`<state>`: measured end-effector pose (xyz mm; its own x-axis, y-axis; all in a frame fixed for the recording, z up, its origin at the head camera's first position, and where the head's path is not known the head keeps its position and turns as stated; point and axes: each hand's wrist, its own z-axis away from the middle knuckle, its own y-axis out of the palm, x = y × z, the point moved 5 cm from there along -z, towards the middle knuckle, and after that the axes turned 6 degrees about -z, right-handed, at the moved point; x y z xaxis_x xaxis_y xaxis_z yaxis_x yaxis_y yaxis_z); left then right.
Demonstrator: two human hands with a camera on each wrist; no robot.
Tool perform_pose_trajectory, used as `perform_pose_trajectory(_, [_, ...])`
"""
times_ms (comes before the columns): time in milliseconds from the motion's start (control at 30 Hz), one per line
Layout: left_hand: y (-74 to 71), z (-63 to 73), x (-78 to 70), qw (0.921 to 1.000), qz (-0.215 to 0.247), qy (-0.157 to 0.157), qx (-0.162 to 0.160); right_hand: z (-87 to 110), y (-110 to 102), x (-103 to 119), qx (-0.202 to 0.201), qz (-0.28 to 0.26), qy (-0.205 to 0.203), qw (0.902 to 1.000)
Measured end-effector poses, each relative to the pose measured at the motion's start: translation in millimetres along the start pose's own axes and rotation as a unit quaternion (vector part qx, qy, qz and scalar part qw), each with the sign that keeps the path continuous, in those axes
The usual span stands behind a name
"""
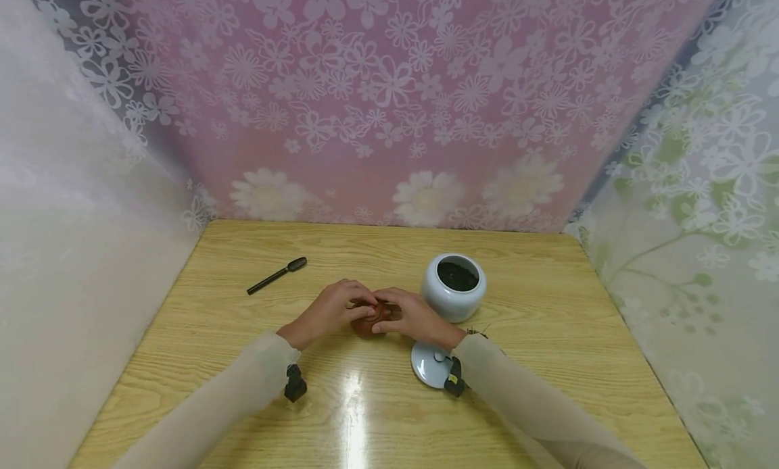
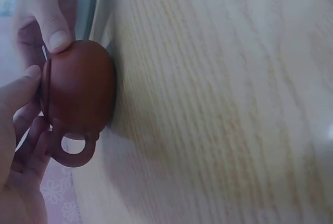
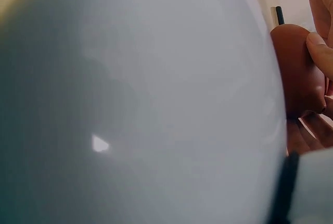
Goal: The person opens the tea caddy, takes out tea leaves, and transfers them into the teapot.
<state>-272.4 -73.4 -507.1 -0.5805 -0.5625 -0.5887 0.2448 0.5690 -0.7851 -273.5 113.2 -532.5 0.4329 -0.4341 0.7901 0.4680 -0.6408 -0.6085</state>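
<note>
A reddish-brown clay teapot [image 1: 363, 327] stands on the table between both hands. Its body [image 2: 86, 88] and ring handle [image 2: 75, 157] show in the left wrist view. My left hand [image 1: 341, 308] is over the top, with thumb and fingers pinching the teapot's lid [image 2: 46, 86], which sits on the rim. From the other side my right hand [image 1: 416, 315] grips the pot, its thumb pressed on the upper body. The right wrist view is mostly filled by a white jar [image 3: 145, 88]; beyond it the teapot's spout side [image 3: 296, 73] shows.
Behind my right hand, the white jar holds dark loose leaves [image 1: 458, 277]. A white lid [image 1: 429, 367] lies by the right wrist, partly covered. Some thin dark twiggy bits [image 1: 478, 332] show beside that wrist. A dark scoop [image 1: 276, 276] lies at the back left. Flowered cloth [image 1: 389, 117] walls the table.
</note>
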Motion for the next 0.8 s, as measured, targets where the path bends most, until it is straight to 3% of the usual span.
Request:
perform_pose_trajectory(267, [3.0,1.9,3.1,0.9999,0.009,-0.006,-0.003,3.5,-2.8,-4.0,-0.005,-0.024,0.023,0.9994])
perform_pose_trajectory(467, [0.5,2.2,3.7,0.9997,0.024,-0.009,0.0,11.0,-18.5,3.1,-0.027,-0.063,0.057,0.996])
perform_pose_trajectory(600, [-4.7,-0.2,1.0,0.9993,0.033,-0.014,-0.009,13.6,-35.3,20.2,-0.039,-0.052,0.032,0.9974])
perform_pose_trajectory(800, [-8.7,-6.2,-13.1,0.9992,0.028,0.011,-0.028,21.2,-72.9,39.7,-0.085,-0.031,-0.022,0.9956])
